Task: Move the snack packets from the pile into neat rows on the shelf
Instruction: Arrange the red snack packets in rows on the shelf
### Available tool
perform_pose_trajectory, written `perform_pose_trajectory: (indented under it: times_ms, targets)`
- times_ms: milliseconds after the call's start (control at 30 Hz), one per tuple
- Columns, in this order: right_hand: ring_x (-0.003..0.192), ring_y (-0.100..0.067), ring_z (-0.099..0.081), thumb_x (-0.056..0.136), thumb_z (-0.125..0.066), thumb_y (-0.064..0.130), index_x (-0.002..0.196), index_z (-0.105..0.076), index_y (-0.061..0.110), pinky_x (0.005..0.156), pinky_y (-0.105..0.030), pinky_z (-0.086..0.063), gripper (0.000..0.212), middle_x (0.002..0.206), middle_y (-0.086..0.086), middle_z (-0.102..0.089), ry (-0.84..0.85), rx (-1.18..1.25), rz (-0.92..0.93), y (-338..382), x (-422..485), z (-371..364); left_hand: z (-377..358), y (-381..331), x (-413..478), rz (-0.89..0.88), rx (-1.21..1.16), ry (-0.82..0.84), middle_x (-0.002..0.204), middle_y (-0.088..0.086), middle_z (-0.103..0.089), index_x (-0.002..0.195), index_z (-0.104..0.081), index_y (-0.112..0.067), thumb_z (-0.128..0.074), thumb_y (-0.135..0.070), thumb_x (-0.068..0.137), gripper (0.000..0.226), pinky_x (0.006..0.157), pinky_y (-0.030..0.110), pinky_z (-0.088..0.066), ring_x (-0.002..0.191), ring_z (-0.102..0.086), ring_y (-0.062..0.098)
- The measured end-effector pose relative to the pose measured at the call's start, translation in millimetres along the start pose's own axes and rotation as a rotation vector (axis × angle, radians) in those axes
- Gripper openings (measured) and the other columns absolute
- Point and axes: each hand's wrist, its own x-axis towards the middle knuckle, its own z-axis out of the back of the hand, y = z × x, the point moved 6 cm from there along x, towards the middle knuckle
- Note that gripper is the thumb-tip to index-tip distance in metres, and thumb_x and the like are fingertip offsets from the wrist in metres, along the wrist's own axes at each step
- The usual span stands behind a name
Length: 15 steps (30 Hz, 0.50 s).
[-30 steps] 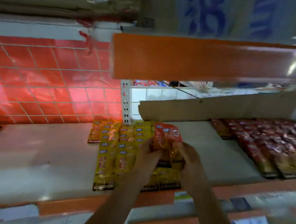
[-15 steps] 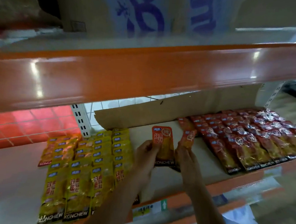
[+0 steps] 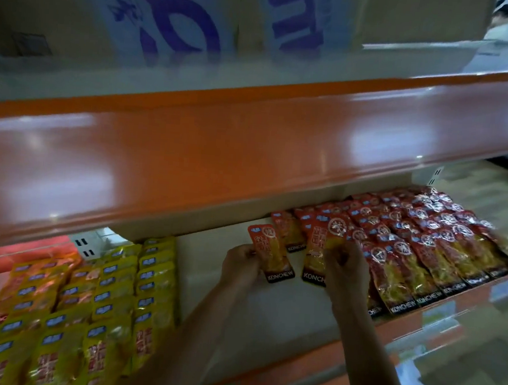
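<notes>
Just over the shelf [image 3: 271, 316], left hand [image 3: 240, 266] in a pinch on 1 orange packet [image 3: 272, 253], right hand [image 3: 346, 275] on another

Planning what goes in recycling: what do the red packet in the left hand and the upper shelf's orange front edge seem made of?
Red packet: probably thin plastic film, glossy; a clear part shows yellow contents. Orange front edge: likely painted metal, smooth gloss; light reflects in soft patches.

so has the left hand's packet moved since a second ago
Yes. The packet in the left hand has gone right, from over the yellow rows toward the red rows.
</notes>
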Motion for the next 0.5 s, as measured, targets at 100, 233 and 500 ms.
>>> perform_pose_trajectory:
  times_ms: [100, 233, 500]
  targets:
    - [0.068, -0.019, -0.053, 0.093, -0.051, 0.012, 0.096, -0.057, 0.011, 0.052, -0.027, -0.037, 0.006, 0.082, -0.008, -0.060, 0.057, -0.017, 0.036, -2, 25, 12, -18, -7, 13, -0.024, 0.064, -0.057, 0.089, -0.004, -0.073, 0.095, -0.075, -0.022, -0.061, -0.027, 0.087, 0.017, 0.068, 0.027, -0.053, 0.080, -0.067, 0.013]
    - [0.059, -0.009, -0.050, 0.095, -0.051, 0.016, 0.116, -0.057, 0.009, 0.048, -0.020, -0.036, 0.022, 0.081, 0.000, -0.059, 0.142, -0.040, 0.026, -9, 52, 22, -42, -18, 28, -0.061, 0.093, -0.114, 0.103, -0.004, -0.072, 0.108, -0.071, -0.021, -0.064, -0.026, 0.085, 0.024, 0.067, 0.022, -0.048, 0.090, -0.066, 0.011]
    - [0.058, -0.008, -0.052, 0.097, -0.049, 0.021, 0.121, -0.054, 0.015, 0.047, -0.021, -0.038, 0.025, 0.083, 0.002, -0.060, 0.268, -0.092, -0.002, -21, 84, 32, -58, -29, 38, -0.132, 0.306, -0.285, 0.097, -0.001, -0.072, 0.101, -0.073, -0.018, -0.062, -0.023, 0.088, 0.017, 0.080, 0.028, -0.053, 0.091, -0.066, 0.015]
